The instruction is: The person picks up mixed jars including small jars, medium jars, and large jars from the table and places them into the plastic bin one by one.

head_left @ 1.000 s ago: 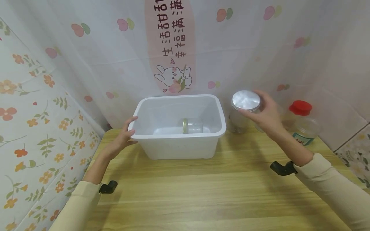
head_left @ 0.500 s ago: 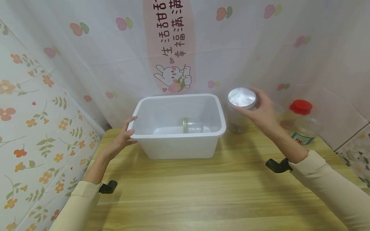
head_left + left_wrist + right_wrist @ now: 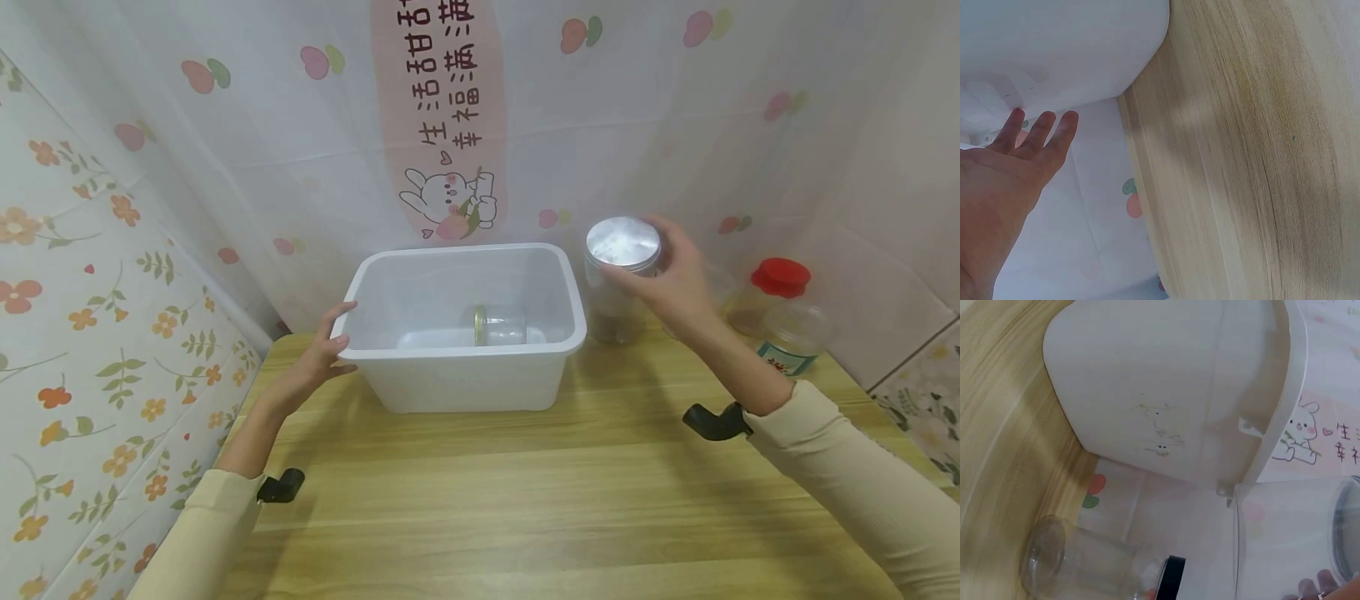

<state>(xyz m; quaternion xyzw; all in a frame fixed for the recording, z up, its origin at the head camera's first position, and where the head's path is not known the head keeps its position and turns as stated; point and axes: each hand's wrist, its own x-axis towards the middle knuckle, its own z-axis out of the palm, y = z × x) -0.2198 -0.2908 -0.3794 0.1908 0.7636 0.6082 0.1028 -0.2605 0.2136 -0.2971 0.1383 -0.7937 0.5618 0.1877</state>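
A white plastic bin [image 3: 465, 379] stands on the wooden table. Inside it a small clear jar [image 3: 504, 327] with a gold-green lid lies on its side. My left hand [image 3: 307, 371] holds the bin's left rim, its thumb and a finger over the edge; in the left wrist view, straight fingers [image 3: 1038, 140] lie by the outer wall. To the right of the bin, my right hand [image 3: 678, 287] grips a clear jar [image 3: 1285, 531] with a silver lid [image 3: 624, 242] near its top, upright and raised beside the bin's rim. Most of the right fingers are hidden behind that jar.
Another clear jar [image 3: 1097, 559] with a black lid stands below the held one. Farther right are a red-lidded jar [image 3: 780, 279] and a clear jar with a teal label [image 3: 787, 358]. A printed curtain [image 3: 315, 167] hangs right behind the bin.
My right hand has moved left and slightly up with the silver-lidded jar, closer to the bin. The left hand and the bin have stayed in place.
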